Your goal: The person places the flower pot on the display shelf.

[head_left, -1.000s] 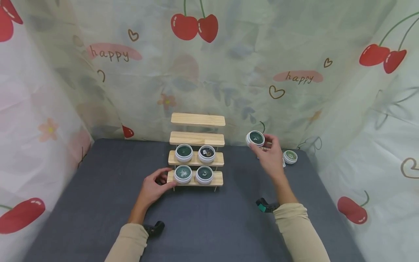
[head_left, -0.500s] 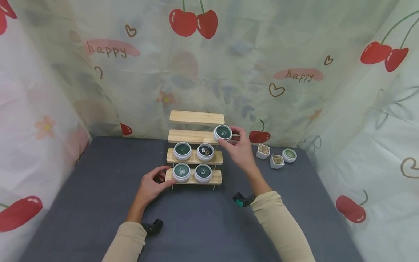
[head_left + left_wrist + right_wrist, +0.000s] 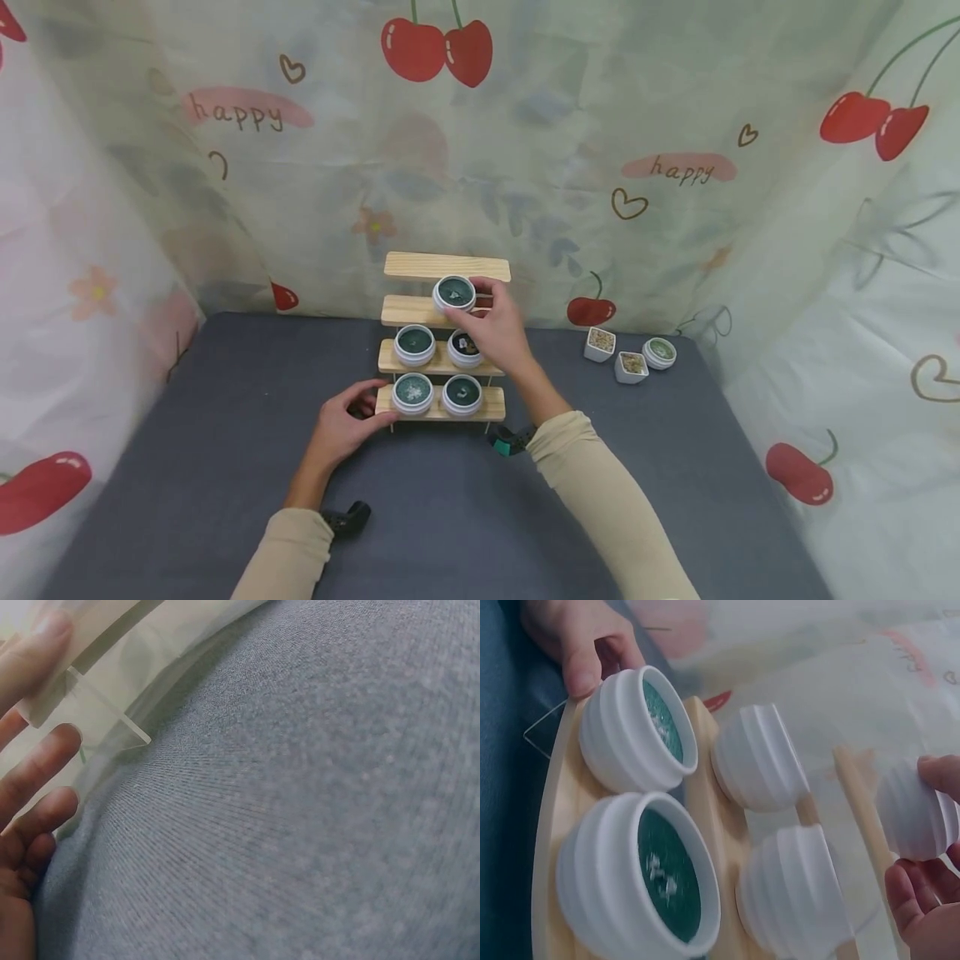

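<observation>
Mid-frame, a round, ribbed white pot with dark-green filling (image 3: pixel 454 293) is pinched from its right by the right hand (image 3: pixel 497 323) at the second-highest pale wooden plank (image 3: pixel 405 311), contact unclear, while the lowest plank (image 3: pixel 493 406) is gripped by the left hand (image 3: pixel 341 427), lower left.

The worktop (image 3: pixel 442 533) is covered in dark grey. Near its far right corner, a small square white cup (image 3: pixel 599 345) is set, with another square cup (image 3: pixel 632 368) just beside it; both are filled with little bits. Behind the far edge, a pale curtain (image 3: pixel 322 196) is hung, printed with red cherries (image 3: pixel 412 52), brown hearts (image 3: pixel 292 69), orange flowers (image 3: pixel 373 225) and the word "happy" (image 3: pixel 236 112), written twice on pink patches.
</observation>
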Tool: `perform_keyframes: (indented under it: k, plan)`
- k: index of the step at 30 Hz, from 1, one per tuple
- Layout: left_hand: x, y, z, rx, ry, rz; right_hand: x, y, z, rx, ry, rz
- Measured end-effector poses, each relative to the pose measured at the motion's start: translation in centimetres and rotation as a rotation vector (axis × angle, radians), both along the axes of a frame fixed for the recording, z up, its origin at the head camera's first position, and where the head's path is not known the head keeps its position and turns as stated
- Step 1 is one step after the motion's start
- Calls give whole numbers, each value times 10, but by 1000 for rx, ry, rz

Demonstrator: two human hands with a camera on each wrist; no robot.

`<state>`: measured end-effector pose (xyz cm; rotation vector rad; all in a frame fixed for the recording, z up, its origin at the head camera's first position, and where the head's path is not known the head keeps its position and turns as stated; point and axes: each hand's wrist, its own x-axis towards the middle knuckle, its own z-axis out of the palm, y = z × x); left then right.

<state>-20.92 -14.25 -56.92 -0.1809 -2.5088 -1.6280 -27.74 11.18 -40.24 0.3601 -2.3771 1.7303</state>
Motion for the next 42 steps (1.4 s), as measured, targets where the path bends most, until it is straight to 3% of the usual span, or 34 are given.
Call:
perform_keyframes:
  k: [8, 17, 27, 42]
  plan:
    - [-1, -3, -1, -13, -10, 4, -9, -25, 1, 64, -83, 32]
    - [-1, -3, 2, -2, -20, 2, -19, -39, -2, 87, -93, 66]
    - [-5, 1, 1, 5, -10, -12, -26, -40, -6, 117, -104, 35]
    - [0, -1, 1, 11, -11, -11, -20, -42, -8, 125, -190, 52]
